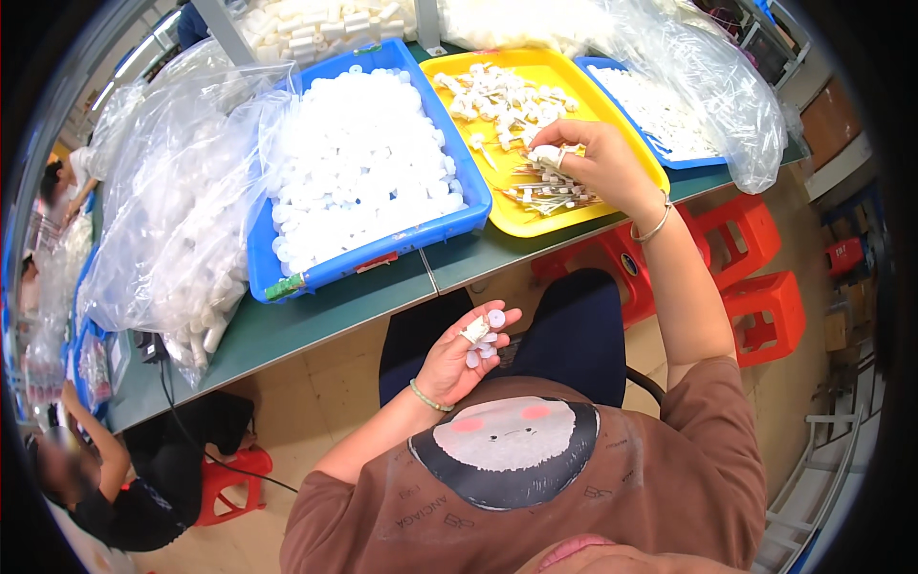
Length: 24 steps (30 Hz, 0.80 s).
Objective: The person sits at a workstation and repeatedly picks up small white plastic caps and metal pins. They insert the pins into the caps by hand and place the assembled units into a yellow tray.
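Palm up above my lap, my left hand (457, 362) holds several small white round plastic pieces (485, 346), some with a hole in the middle. A white wrap covers one of its fingers. My right hand (607, 165) reaches over the yellow tray (521, 226), thumb and fingers pinched together; whatever is between them is hard to make out. Just below it lies a bunch of thin metal pins with white ends (557, 196). White pieces on pins (512, 100) lie loose in the tray's far part. A blue bin (368, 268) heaped with white round pieces (368, 163) stands to the left.
Clear plastic bags (177, 201) of white parts crowd the left of the green table (330, 330). Another blue tray (693, 164) and a clear bag (736, 105) sit at the right. Red stools (765, 316) stand under and beside the table. Another person (115, 478) sits at the far left.
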Motion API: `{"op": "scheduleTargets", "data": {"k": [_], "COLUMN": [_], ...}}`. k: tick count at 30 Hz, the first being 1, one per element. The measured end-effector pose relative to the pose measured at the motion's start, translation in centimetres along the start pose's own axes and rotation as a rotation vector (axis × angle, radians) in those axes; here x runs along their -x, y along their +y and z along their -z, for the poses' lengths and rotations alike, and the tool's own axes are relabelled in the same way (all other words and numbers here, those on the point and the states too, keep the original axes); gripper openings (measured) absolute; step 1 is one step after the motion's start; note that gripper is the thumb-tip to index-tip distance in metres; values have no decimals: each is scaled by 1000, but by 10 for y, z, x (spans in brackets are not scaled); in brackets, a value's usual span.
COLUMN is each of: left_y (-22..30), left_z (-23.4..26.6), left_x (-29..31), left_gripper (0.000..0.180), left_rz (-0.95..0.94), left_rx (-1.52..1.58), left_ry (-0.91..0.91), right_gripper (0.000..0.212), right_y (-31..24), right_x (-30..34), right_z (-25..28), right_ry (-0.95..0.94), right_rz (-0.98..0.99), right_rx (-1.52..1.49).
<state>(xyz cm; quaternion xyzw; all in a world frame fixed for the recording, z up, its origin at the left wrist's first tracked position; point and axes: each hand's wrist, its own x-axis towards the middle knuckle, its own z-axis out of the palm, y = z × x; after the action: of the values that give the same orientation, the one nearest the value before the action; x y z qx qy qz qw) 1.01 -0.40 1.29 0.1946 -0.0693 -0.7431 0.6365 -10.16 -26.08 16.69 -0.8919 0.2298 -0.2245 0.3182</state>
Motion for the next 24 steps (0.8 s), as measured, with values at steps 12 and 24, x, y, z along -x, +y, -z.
{"op": "scheduleTargets", "data": {"k": [12,24], "left_y": [-1,-4], "left_z": [1,1], "left_x": [-1,0], "left_gripper": [39,35], "left_rz": [-4,-80], "left_rx": [-32,71], "left_ry": [9,-27], "right_gripper": [13,26], "right_y": [2,-56], "right_x": [-9,105], "right_z": [-11,-52], "right_ry": [-3,51], "right_rz": [105,369], "right_rx": [-305,69]}}
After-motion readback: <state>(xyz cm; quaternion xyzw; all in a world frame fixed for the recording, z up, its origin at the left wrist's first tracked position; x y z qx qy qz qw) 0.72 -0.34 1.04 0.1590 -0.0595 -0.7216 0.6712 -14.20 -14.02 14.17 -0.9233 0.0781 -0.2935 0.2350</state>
